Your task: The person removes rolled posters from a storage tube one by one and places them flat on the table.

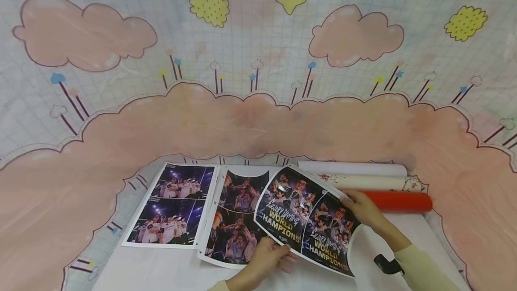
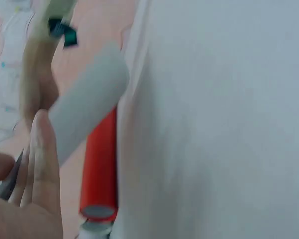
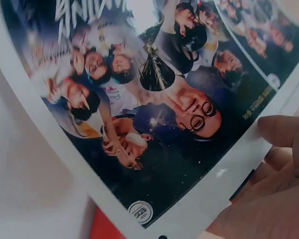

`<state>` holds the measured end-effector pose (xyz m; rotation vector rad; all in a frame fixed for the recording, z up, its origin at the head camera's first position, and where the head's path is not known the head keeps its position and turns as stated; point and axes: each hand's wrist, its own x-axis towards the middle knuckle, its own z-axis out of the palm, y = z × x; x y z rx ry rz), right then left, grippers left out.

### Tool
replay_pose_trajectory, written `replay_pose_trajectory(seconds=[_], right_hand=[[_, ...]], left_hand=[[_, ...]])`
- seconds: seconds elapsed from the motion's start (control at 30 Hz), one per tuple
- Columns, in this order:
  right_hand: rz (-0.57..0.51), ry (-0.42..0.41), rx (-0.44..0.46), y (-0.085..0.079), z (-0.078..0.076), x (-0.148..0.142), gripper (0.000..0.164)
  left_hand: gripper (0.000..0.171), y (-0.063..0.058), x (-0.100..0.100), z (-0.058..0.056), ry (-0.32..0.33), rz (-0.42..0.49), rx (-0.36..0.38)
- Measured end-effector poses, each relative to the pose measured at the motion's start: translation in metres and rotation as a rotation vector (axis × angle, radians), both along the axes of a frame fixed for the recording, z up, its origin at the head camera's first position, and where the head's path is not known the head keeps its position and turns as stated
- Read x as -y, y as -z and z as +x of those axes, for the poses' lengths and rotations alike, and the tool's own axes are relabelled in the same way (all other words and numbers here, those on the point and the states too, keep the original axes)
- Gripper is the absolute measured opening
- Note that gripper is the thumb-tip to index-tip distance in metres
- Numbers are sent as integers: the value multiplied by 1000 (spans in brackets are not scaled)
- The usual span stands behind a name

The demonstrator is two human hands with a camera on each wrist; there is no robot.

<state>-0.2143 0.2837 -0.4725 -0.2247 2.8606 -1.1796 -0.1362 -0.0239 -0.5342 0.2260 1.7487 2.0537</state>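
Both hands hold a glossy poster sheet (image 1: pixel 282 205) with two matching "World Champions" pictures, raised and bowed above the table. My left hand (image 1: pixel 266 257) pinches its lower edge between thumb and fingers; the left wrist view shows the sheet's white back (image 2: pixel 89 94). At the upper right edge, my right hand (image 1: pixel 365 210) grips the white border, thumb on the printed side in the right wrist view. Partly covered by the held sheet, a second photo sheet (image 1: pixel 238 223) lies to its left. Farther left is a third sheet (image 1: pixel 173 210) with two stage group photos.
A red roll (image 1: pixel 404 201), a floral roll (image 1: pixel 375 182) and a white roll (image 1: pixel 351 168) lie along the back right of the white table (image 1: pixel 412 241). Behind the table hangs a cloud-patterned cloth (image 1: pixel 242 125). A black wrist device (image 1: pixel 387 264) is by the right sleeve.
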Motion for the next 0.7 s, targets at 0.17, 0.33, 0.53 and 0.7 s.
replay_pose_trajectory(seconds=[0.17, 0.33, 0.53, 0.7], right_hand=[[2, -49, -58, 4, -7, -8, 27], [69, -101, -107, 9, -13, -16, 18], [159, -198, -134, 15, -16, -24, 13], [192, -225, -103, 19, -18, -33, 16]], left_hand=[[20, 13, -20, 11, -20, 48, 70], [19, 25, -33, 19, 56, 39, 143], [35, 32, -35, 25, 165, -44, 234], [60, 32, -21, 23, 128, -22, 300]])
